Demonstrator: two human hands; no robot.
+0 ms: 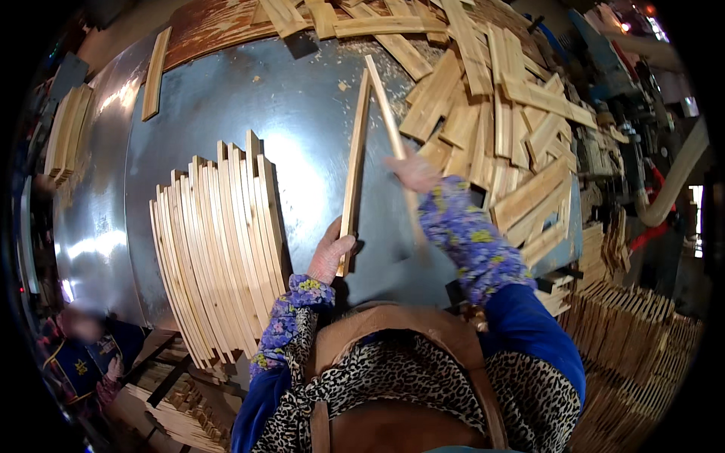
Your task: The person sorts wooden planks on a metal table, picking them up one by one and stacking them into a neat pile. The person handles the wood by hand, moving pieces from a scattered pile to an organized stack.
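Note:
My left hand (pixel 330 253) is closed around the lower end of a narrow wooden slat (pixel 355 166), which stands on its edge and points away from me over the metal tabletop (pixel 310 98). A second wooden slat (pixel 385 102) slants away beside it, its far end close to the first one's. Across the middle of this second slat lies my right hand (pixel 415 174), its fingers closed on it; hand and near end of the slat are blurred by motion. Left of my left hand, several slats (pixel 215 249) stand on edge side by side in a packed row.
A loose heap of wooden boards (pixel 468 98) covers the far right of the table. One single board (pixel 156 75) lies at the far left. Stacked slats (pixel 642 325) stand low on the right. Another person (pixel 91 355) is at the lower left, near more stacked wood (pixel 177 411).

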